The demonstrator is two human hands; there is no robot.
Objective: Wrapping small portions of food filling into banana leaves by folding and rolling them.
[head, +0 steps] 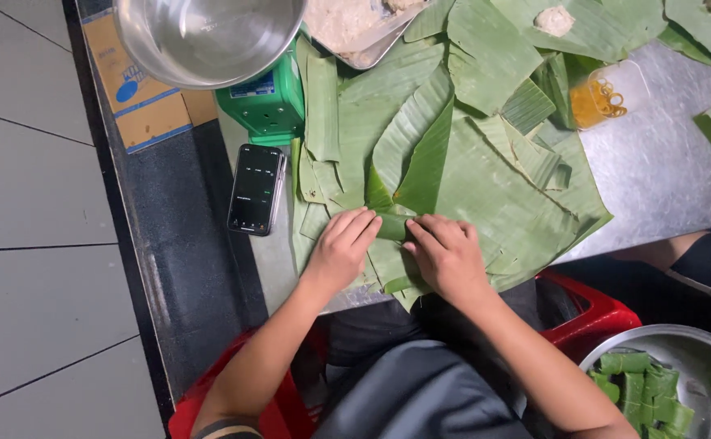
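Head view is looking down on a bare steel table [664, 175] that is carrying a wide spread of green banana leaves [485, 175], with more torn strips lying toward the far edge. At the near right a round metal bowl [709, 345] is holding a heap of finished green leaf rolls [644, 390], so several parcels are already wrapped. A second, empty steel bowl [205, 36] is sitting on a green plastic scale [262, 102] at the far left, next to a metal tray of pale filling [347, 24]; judging by that, and by a leaf with a pale dab of filling [554, 20] lying at the far edge, more rolling is left. A black smartphone [255, 189] is lying beside the leaves, and a small clear tub of orange rubber bands [607, 96] is standing farther right. At the near edge, the left hand [343, 248] and the right hand [446, 256] are both curling their fingers down onto a small, tightly wound green leaf roll [394, 227], pressing it from either end against the leaf beneath; it appears mostly rolled but not yet banded.
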